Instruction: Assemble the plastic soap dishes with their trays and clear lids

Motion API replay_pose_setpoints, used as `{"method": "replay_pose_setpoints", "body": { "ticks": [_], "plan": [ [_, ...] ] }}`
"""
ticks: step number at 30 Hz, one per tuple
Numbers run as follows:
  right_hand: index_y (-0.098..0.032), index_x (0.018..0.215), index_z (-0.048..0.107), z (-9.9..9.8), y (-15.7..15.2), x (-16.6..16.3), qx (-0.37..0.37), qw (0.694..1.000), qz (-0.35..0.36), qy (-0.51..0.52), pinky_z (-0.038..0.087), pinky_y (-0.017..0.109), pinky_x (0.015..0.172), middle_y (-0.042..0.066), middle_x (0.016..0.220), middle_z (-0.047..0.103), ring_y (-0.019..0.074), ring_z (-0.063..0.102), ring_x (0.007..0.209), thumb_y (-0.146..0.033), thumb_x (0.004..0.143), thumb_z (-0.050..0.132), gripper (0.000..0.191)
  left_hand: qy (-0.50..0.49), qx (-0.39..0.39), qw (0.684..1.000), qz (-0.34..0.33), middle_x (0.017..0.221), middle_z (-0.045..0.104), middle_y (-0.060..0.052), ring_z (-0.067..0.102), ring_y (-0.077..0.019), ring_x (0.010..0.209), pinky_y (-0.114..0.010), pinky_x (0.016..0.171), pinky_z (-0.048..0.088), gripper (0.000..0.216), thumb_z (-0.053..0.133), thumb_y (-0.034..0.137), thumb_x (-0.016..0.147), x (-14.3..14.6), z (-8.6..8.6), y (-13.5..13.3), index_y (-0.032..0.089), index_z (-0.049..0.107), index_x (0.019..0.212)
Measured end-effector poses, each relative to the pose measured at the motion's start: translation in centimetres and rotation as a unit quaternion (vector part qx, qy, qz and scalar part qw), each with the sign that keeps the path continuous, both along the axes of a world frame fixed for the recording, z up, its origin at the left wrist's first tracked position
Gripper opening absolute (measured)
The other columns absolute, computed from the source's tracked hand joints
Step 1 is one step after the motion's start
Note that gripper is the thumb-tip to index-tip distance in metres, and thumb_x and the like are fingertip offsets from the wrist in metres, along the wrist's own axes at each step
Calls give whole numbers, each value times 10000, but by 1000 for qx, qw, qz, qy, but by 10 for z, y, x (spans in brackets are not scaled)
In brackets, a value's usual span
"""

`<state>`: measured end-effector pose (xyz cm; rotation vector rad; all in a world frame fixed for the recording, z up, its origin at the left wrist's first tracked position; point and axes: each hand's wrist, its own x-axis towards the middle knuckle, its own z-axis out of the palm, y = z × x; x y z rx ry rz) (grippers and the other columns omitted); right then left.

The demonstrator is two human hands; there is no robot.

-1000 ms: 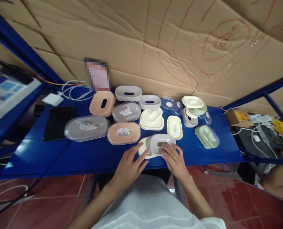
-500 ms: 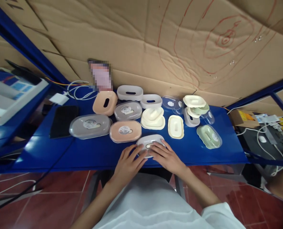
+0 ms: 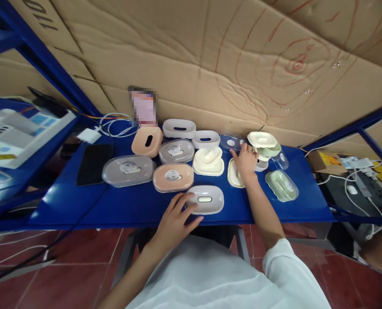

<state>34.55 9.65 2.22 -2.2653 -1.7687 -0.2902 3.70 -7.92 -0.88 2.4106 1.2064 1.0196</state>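
Note:
A grey soap box [image 3: 206, 200] with a cream slot lies near the front edge of the blue table [image 3: 139, 210]. My left hand [image 3: 174, 216] rests against its left end, fingers spread on it. My right hand [image 3: 245, 159] is stretched to the back of the table, fingers apart, hovering over a cream lid [image 3: 234, 174] and reaching at a clear plastic lid [image 3: 231, 140]. It holds nothing. A stack of cream and green trays [image 3: 264, 143] stands just right of that hand.
Several oval soap boxes lie in rows: a grey covered one [image 3: 128, 169], a peach one [image 3: 173, 177], a peach tray [image 3: 147, 140], a cream stack [image 3: 208, 161], a green one [image 3: 281, 184]. A black tablet [image 3: 93, 157] and white cables [image 3: 113, 124] sit left. Cardboard [image 3: 210, 56] backs the table.
My right hand left the grey soap box and reached to the back right toward the clear lid. The grey box now sits flat, and my left hand stays at its left end.

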Motion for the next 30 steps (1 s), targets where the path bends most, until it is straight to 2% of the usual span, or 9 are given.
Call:
{"method": "replay_pose_setpoints", "body": {
  "ticks": [4, 8, 11, 13, 17, 21, 24, 27, 30],
  "plan": [
    [-126, 1332, 633, 9, -42, 18, 41, 995, 67, 62, 538, 498, 986, 207, 1233, 760, 360, 735, 1073, -525, 1098, 492, 484, -6, -21, 1000, -15, 1354, 683, -127, 596, -297, 1333, -456, 1103, 575, 155, 731, 318, 992, 0, 1, 8, 212, 725, 1105],
    [-189, 1397, 619, 3, -124, 15, 116, 973, 177, 97, 572, 507, 1020, 180, 1344, 732, 344, 714, 1203, -467, 1091, 550, 419, 0, -34, 999, -27, 1421, 669, -129, 603, -296, 1381, -462, 1151, 555, 415, 716, 366, 1012, 2, -2, 15, 227, 634, 1394],
    [-239, 1482, 559, -8, -177, -6, 107, 940, 295, 135, 584, 518, 1069, 155, 1399, 710, 311, 677, 1322, -305, 1075, 605, 415, 10, -41, 999, -10, 1522, 608, -157, 587, -306, 1433, -457, 1155, 555, 603, 691, 406, 1028, 3, -5, 17, 243, 488, 1573],
    [-244, 1502, 534, -14, -198, -19, 77, 916, 362, 154, 585, 518, 1103, 137, 1412, 708, 286, 649, 1380, -226, 1067, 609, 442, 14, -36, 999, -3, 1576, 559, -182, 565, -316, 1468, -443, 1140, 568, 683, 678, 431, 1033, 3, -6, 18, 240, 412, 1632],
    [-219, 1495, 546, -20, -207, -34, 25, 886, 438, 150, 539, 540, 1193, 119, 1469, 684, 266, 565, 1483, -145, 1070, 566, 432, 39, -11, 999, -33, 1636, 502, -185, 531, -327, 1508, -470, 1155, 563, 641, 638, 416, 1053, 0, -5, 20, 254, 425, 1635],
    [-254, 1558, 550, -29, -203, -38, 10, 894, 439, 84, 486, 590, 1238, 124, 1560, 617, 307, 520, 1517, -232, 1054, 643, 513, 52, -3, 998, -33, 1597, 549, -163, 584, -315, 1457, -469, 1136, 583, 573, 646, 380, 1048, -5, -5, 20, 266, 499, 1590],
    [-313, 1610, 507, -38, -202, -40, 14, 901, 431, 48, 455, 603, 1259, 90, 1622, 563, 297, 478, 1549, -120, 1044, 590, 604, 40, -2, 999, -18, 1578, 559, -165, 646, -304, 1382, -446, 1074, 626, 558, 667, 384, 1035, -7, -8, 18, 277, 530, 1566],
    [-329, 1629, 482, -40, -201, -39, 18, 894, 445, 49, 436, 590, 1276, 69, 1641, 543, 282, 456, 1566, -71, 1042, 555, 645, 36, 2, 999, -18, 1599, 533, -178, 640, -314, 1388, -459, 1072, 628, 560, 688, 379, 1021, -7, -10, 16, 274, 541, 1551],
    [-340, 1634, 473, -35, -200, -38, 25, 885, 457, 91, 456, 573, 1261, 63, 1609, 580, 276, 501, 1531, -125, 1051, 604, 635, 32, 1, 999, -21, 1615, 513, -188, 613, -326, 1413, -480, 1096, 612, 570, 705, 368, 1011, -7, -10, 14, 263, 540, 1547]
  ]
}}
